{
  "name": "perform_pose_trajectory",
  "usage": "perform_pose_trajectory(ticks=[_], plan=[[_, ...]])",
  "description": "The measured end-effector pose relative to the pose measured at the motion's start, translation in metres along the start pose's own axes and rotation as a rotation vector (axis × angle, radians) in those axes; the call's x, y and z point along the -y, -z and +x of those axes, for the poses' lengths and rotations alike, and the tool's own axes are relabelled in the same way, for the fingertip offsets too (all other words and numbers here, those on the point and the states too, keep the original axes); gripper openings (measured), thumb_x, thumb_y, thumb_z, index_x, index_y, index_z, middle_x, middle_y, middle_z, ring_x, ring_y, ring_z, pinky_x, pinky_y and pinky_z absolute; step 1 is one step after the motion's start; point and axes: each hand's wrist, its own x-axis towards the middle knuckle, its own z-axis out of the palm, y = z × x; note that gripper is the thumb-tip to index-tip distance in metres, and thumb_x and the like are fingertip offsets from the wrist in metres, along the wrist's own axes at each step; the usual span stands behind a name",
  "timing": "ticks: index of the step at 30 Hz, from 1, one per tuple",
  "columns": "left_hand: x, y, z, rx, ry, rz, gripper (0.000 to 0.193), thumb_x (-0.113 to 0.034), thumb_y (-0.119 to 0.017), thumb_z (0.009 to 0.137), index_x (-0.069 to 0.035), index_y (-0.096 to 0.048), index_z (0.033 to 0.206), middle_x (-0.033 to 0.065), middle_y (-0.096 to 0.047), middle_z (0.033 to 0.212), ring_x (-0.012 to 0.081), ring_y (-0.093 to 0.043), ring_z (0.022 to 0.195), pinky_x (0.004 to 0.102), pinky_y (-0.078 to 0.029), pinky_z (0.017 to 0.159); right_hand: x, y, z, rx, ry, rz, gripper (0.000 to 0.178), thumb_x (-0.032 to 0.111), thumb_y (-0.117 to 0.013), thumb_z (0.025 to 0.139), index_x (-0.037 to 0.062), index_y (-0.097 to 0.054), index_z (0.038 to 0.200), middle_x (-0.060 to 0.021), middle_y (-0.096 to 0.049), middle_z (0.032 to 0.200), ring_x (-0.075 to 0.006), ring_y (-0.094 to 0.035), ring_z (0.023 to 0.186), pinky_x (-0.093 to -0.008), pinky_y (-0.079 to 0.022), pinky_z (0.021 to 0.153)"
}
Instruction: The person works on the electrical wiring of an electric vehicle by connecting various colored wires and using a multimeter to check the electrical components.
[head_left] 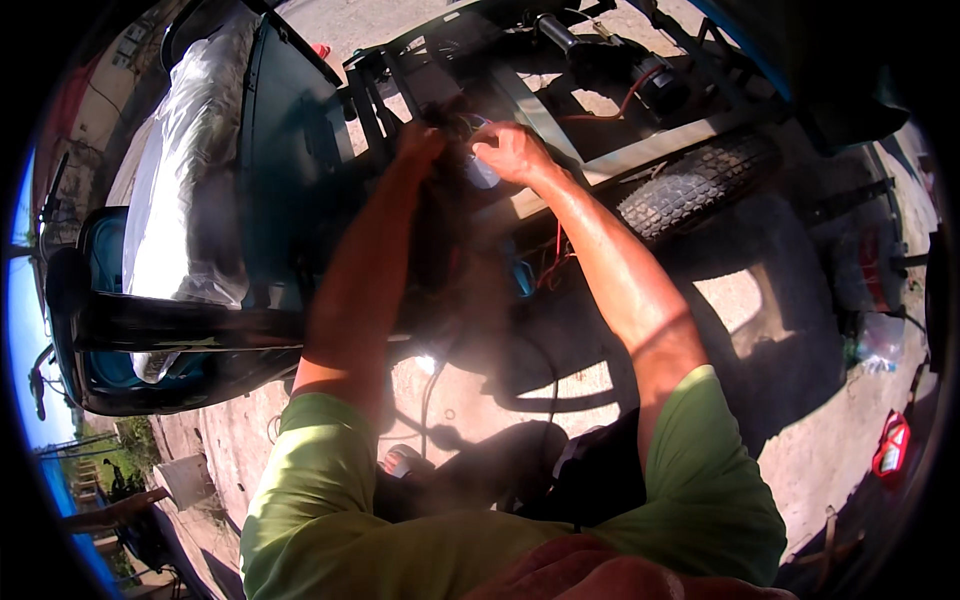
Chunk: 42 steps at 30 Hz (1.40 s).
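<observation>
Both of my arms reach over the open metal frame [650, 148] of a vehicle. My left hand [421, 146] is in shade, its fingers curled closed beside thin wires [468, 122]; what they hold is hidden. Just right of it, in sunlight, my right hand [512, 153] makes a pinch at the same wires, but I cannot make out what is between its fingertips. A pale, rounded piece [483, 174] shows right under the right hand. Red wires [556, 255] hang below the frame, near a small blue part [523, 279].
A knobby tyre [690, 187] lies along the frame's right side. On the left stands a seat wrapped in clear plastic [190, 150], with a black bar [190, 325] across its near end. A red object [890, 446] and a plastic bag [880, 340] lie at right; a white bucket [186, 481] lies lower left.
</observation>
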Motion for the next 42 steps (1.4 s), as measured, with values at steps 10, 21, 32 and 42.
perform_pose_trajectory(ticks=[10,21,32,42], plan=[[0.065,-0.001,0.024,0.03,-0.355,0.05,0.029,-0.01,-0.065,0.081,-0.006,-0.072,0.109,0.0158,-0.069,0.114,0.0299,-0.066,0.109,0.0376,-0.054,0.094,0.014,-0.022,0.042,0.008,-0.176,-0.129,0.031,0.029,-0.07,0.077,0.0195,-0.077,0.105,-0.0071,-0.068,0.122,-0.0258,-0.06,0.118,-0.0379,-0.049,0.1],[-0.006,0.017,-0.034,0.188,-0.146,-0.443,0.04,-0.007,-0.075,0.066,-0.011,-0.073,0.106,0.012,-0.07,0.112,0.0282,-0.063,0.114,0.0359,-0.048,0.104,0.016,-0.017,0.052,0.127,-0.241,-0.332,0.031,0.018,-0.063,0.084,0.0282,-0.075,0.111,-0.0034,-0.059,0.132,-0.0263,-0.051,0.129,-0.0409,-0.043,0.108],[-0.03,0.019,-0.042,0.125,-0.134,-0.235,0.052,-0.048,-0.079,0.078,-0.005,-0.075,0.105,0.0105,-0.074,0.094,0.0189,-0.069,0.086,0.0371,-0.054,0.074,-0.025,-0.048,0.061,0.122,-0.104,-0.589,0.027,0.022,-0.061,0.084,0.023,-0.072,0.109,0.0007,-0.062,0.128,-0.025,-0.055,0.125,-0.0406,-0.046,0.105],[-0.036,0.029,-0.052,0.303,-0.229,-0.318,0.031,-0.022,-0.059,0.093,-0.006,-0.074,0.116,0.0093,-0.07,0.117,0.0159,-0.064,0.106,0.0319,-0.051,0.093,-0.031,-0.04,0.056,0.097,0.014,-0.594,0.028,0.024,-0.062,0.084,0.0222,-0.073,0.109,0.0004,-0.063,0.127,-0.0253,-0.056,0.123,-0.0408,-0.047,0.103]])
